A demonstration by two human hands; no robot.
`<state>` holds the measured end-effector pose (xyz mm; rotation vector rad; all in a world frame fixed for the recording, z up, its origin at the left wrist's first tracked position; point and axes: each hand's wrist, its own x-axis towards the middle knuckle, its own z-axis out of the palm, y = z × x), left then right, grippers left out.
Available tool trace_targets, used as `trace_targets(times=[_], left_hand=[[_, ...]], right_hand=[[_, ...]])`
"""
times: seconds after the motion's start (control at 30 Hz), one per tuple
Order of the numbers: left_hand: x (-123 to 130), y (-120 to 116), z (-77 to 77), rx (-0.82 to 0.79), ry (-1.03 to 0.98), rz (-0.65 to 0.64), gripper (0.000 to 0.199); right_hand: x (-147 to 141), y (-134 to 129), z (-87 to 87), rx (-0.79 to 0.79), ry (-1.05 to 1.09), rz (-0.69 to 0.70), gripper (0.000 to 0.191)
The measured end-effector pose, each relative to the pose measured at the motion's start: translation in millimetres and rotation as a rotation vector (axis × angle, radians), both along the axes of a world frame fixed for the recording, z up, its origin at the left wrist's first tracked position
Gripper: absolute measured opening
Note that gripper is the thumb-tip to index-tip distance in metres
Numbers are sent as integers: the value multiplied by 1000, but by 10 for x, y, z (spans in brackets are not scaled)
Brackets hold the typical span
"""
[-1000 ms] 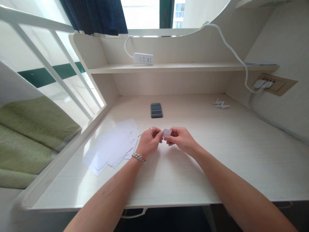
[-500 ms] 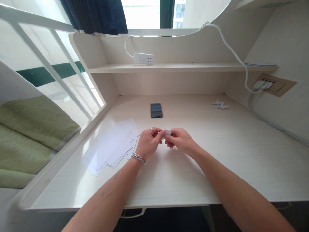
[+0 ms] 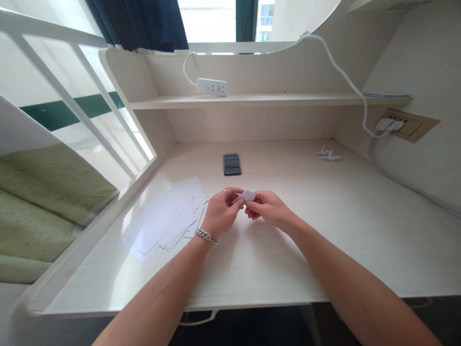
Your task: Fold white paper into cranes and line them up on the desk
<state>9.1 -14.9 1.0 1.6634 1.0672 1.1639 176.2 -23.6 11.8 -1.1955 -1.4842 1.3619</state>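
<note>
A small folded piece of white paper (image 3: 248, 195) is held between my two hands above the desk. My left hand (image 3: 224, 207) pinches its left side between thumb and fingers; a ring and a chain bracelet are on this hand and wrist. On the other side my right hand (image 3: 265, 206) is closed on the paper's right edge. The fingers cover part of the folds. Left of my left hand lies a spread of white paper sheets (image 3: 169, 211). Two folded paper cranes (image 3: 328, 154) rest at the back right of the desk.
Beyond my hands lies a dark, blurred flat object (image 3: 232, 164), perhaps a phone. A power strip (image 3: 212, 87) sits on the shelf (image 3: 259, 100). Its white cable (image 3: 342, 69) seems to run to the wall socket (image 3: 408, 126). The desk's front edge (image 3: 252, 305) is close to my forearms.
More of the folded paper shows between my fingers, and it has turned to a pointed shape. My hands have barely moved, and the view has shifted slightly.
</note>
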Motion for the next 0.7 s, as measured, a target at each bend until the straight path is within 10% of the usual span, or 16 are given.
trace_targets(times=[0.7], left_hand=[[34,-47,110,-106,109,14,15]], right_hand=[[28,17,-38,260,-87,-145,22]])
